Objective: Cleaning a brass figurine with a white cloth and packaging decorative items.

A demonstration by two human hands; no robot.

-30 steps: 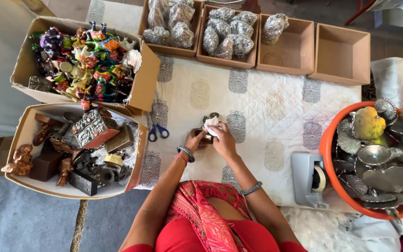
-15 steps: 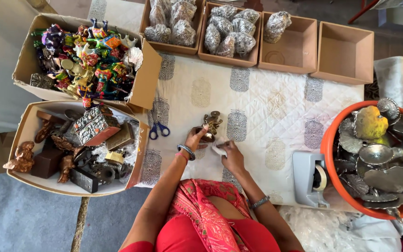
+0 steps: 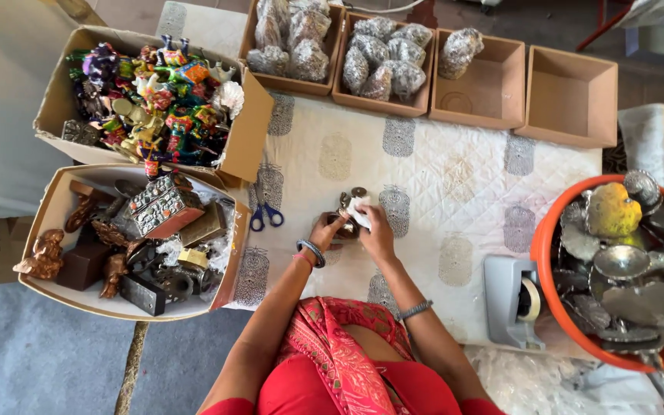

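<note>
Hands meet at the middle of the table (image 3: 439, 177), which is covered by a white cloth with grey printed motifs; the left hand (image 3: 326, 230) is closed around the base of a small dark metal figurine (image 3: 345, 215), holding it upright just above the cloth; the right hand (image 3: 376, 234) pinches a scrap of white paper (image 3: 359, 211) against the figurine's side. Blue-handled scissors (image 3: 267, 215) lie on the cloth just left of the left hand. Two open cardboard boxes sit further left: the far one (image 3: 251, 138) is packed with brightly painted figures; the near one (image 3: 55, 215) holds brown and dark metal pieces. Four shallower boxes line the far edge, three of them containing wrapped bundles (image 3: 382, 58). A grey tape dispenser (image 3: 512, 300) stands to the right, beside an orange tub (image 3: 543, 253) full of silvery metal dishes.
</note>
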